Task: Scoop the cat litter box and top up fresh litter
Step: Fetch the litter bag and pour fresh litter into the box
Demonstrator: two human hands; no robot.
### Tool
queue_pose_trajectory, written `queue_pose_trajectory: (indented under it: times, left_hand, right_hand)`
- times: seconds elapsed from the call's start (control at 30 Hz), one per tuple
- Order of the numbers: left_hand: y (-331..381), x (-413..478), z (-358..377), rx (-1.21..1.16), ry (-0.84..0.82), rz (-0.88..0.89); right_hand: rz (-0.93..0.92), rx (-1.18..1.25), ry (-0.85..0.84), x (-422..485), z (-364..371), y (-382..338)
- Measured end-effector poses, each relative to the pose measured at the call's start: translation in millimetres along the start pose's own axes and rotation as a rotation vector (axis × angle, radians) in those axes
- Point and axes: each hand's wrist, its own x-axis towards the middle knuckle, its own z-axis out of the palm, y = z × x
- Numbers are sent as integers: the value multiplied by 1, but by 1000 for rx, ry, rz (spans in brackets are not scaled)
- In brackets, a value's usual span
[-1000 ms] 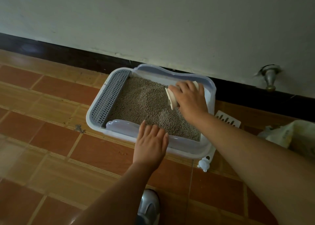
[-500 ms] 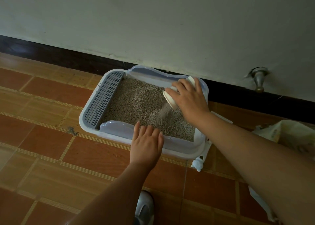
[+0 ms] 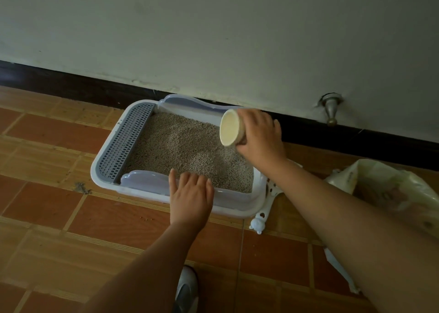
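— What runs along the top?
— A pale wall (image 3: 213,27), with a black skirting board (image 3: 71,82) beneath it, slanting from nine o'clock down toward three.
— And between two and three o'clock?
— A metal door stop (image 3: 331,113) juts from the wall just above the skirting.
— Lower down?
— Brown floor tiles (image 3: 47,217), with a small dark clump of debris (image 3: 82,188) near nine o'clock and a grey shoe (image 3: 186,291) at six.

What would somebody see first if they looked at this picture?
Probably the white litter box by the wall, full of grey litter. Over its far right corner the right hand grips a cream cup tipped on its side. The left hand rests flat on the near rim.
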Motion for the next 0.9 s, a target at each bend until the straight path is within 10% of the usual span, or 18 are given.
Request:
queue_pose_trajectory:
  times: [0.17,0.47,0.9]
  left_hand:
    - [19,6,-2,-83,-125,42]
    - [72,24,-14,-104,-364,208]
    - [104,30,-14,-43,-494,122]
  right_hand:
    - [303,402,342,-25,-46,33]
    - [576,337,447,-99,-112,102]
    - [882,193,19,-165,-90,140]
